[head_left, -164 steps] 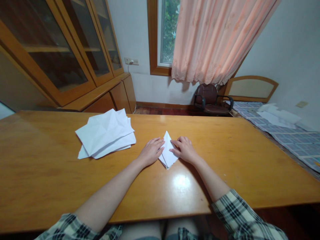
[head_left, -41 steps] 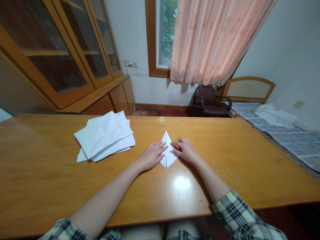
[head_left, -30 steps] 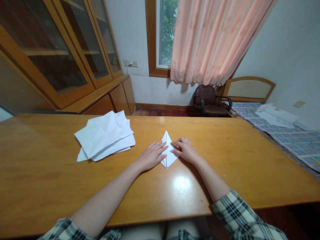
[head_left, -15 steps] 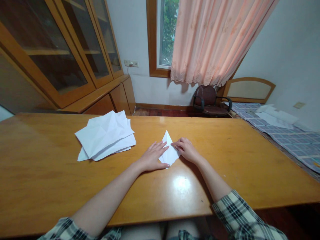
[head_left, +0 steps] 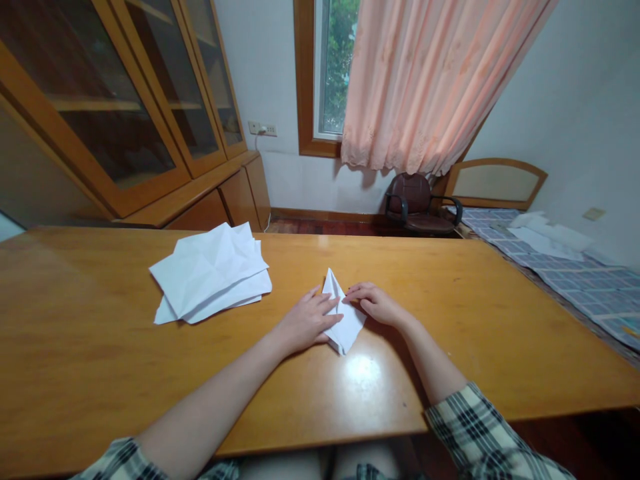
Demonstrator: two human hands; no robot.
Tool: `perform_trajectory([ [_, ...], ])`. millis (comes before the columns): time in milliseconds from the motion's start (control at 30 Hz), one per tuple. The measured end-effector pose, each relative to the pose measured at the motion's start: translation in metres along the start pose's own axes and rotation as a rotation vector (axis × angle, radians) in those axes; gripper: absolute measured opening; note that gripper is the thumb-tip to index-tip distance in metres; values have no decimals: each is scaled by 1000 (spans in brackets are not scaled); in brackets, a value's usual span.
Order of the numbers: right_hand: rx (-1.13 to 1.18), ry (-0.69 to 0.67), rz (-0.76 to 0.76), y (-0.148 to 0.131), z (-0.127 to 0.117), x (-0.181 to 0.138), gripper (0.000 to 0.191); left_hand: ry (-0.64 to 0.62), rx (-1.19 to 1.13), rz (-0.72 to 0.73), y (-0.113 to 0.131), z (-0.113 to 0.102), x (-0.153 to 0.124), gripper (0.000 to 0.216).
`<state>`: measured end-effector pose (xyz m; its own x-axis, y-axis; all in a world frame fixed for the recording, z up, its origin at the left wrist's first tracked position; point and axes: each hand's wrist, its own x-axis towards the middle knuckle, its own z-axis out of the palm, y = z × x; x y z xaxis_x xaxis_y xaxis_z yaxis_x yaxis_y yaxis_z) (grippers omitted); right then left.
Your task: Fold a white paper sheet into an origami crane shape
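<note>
A small folded white paper (head_left: 345, 323), pointed at its far and near ends, lies on the wooden table (head_left: 100, 373) in front of me. My left hand (head_left: 306, 320) rests flat on the paper's left half, fingers stretched out. My right hand (head_left: 376, 305) sits at the paper's right edge with its fingers curled and their tips pinching the paper's upper right flap. The paper lies tilted, its near tip pointing to the right.
A loose pile of creased white sheets (head_left: 210, 273) lies on the table to the left. Behind the table are a glass-door cabinet (head_left: 115, 113), a dark office chair (head_left: 417, 203), a pink curtain (head_left: 425, 80) and a bed with a checked cover (head_left: 575, 273).
The folded paper has turned and slid a little toward me and to the right. My left hand now covers more of its left half; my right fingers have moved onto its upper right flap.
</note>
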<state>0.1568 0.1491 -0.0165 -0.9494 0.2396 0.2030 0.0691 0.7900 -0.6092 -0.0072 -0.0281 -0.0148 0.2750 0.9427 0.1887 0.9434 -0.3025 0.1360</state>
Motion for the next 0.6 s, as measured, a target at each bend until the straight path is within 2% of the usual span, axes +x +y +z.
perform_trajectory([
  [167,76,-27,23,-2,-7,-3,42,99,-94,-29,-7,-1,1,30],
  [300,258,-37,15,-10,-19,-5,30,282,-383,-145,-10,-3,0,31],
  [367,310,-105,-3,-14,-26,-9,33,364,-509,-210,-10,-4,0,33],
  [500,228,-229,-38,-22,-39,-20,68,417,-611,-289,-10,-2,1,37],
  [600,171,-262,-31,-25,-44,-28,92,427,-676,-376,-10,1,2,40],
])
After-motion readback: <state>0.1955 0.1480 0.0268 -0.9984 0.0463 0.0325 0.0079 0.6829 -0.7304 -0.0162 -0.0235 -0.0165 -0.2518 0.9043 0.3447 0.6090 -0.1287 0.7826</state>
